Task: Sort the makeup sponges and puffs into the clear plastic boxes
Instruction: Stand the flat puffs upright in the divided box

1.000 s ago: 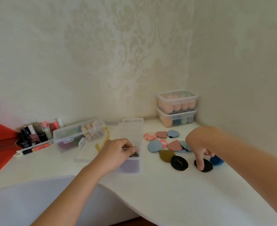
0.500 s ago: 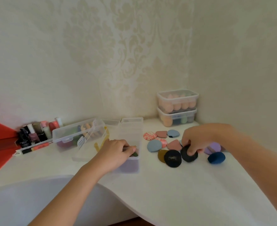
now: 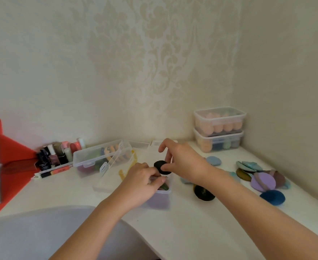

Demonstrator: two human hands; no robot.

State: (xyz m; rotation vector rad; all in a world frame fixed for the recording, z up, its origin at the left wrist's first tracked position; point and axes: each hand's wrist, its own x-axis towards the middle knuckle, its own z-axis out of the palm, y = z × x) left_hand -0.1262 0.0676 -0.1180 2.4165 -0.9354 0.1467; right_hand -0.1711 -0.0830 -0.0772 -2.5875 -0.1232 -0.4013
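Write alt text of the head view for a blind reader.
The right hand pinches a round black makeup puff above an open clear plastic box, whose near end the left hand grips. Loose coloured puffs lie on the white table to the right, and two lidded clear boxes of sponges stand stacked in the corner.

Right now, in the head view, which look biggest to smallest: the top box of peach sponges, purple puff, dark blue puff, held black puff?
1. Top box of peach sponges.
2. Purple puff and dark blue puff: too alike to rank.
3. Black puff, pinched in the right hand and partly hidden by it.
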